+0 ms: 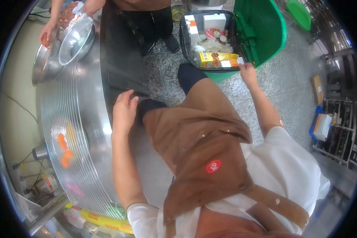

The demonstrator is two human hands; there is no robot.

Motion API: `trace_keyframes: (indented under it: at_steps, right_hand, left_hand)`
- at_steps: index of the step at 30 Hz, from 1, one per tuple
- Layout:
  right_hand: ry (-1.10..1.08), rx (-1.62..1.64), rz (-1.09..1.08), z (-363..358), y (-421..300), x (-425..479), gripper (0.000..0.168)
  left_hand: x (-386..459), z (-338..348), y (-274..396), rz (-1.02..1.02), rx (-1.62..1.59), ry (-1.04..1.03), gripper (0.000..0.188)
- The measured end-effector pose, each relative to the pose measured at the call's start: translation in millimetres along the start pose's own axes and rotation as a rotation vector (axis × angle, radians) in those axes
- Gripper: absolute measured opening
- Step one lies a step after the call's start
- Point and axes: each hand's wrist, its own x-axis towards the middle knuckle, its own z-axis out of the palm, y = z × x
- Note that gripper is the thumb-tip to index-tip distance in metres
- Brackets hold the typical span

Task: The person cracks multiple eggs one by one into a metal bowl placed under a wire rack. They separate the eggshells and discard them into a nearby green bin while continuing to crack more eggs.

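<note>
My right hand (247,73) reaches to the near edge of a lidded green bin (273,44). Its fingers close on the end of a white and orange carton (226,63) at the bin's black liner (183,47). Beside that carton lies a yellow printed package (215,59). White cartons, crumpled clear plastic and other waste fill the bin behind. My left hand (125,111) is empty, fingers apart, over the front edge of a stainless steel worktable (93,98).
A wire rack (86,178) lies on the worktable, with orange pieces (63,142) seen through it. Steel bowls (76,41) stand farther along, where another person's hands (49,34) work. That person's shoes (171,43) are beside the bin. Metal shelving (342,128) lines the right.
</note>
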Motion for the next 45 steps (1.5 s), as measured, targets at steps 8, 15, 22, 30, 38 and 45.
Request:
trace_keyframes:
  at_steps: [8,15,22,30,38,45]
  right_hand:
    - [-0.124,0.926,0.882,11,-14,-4,0.06]
    - [-0.093,1.106,0.856,47,6,17,0.03]
    - [-0.145,1.092,0.78,36,11,15,0.024]
    - [-0.119,1.085,0.784,30,-4,9,0.024]
    - [-0.224,1.078,0.687,26,8,15,0.026]
    - [-0.281,0.954,0.668,22,17,34,0.023]
  left_hand:
    - [-2,4,2,0.009,-0.055,-0.015,0.033]
    - [-2,3,0,0.044,-0.003,0.006,0.032]
    - [0,11,2,0.077,-0.014,-0.004,0.032]
    - [3,9,-1,0.071,-0.029,-0.003,0.033]
    - [1,10,0,0.047,-0.024,-0.041,0.033]
    - [2,13,6,0.04,-0.023,-0.053,0.033]
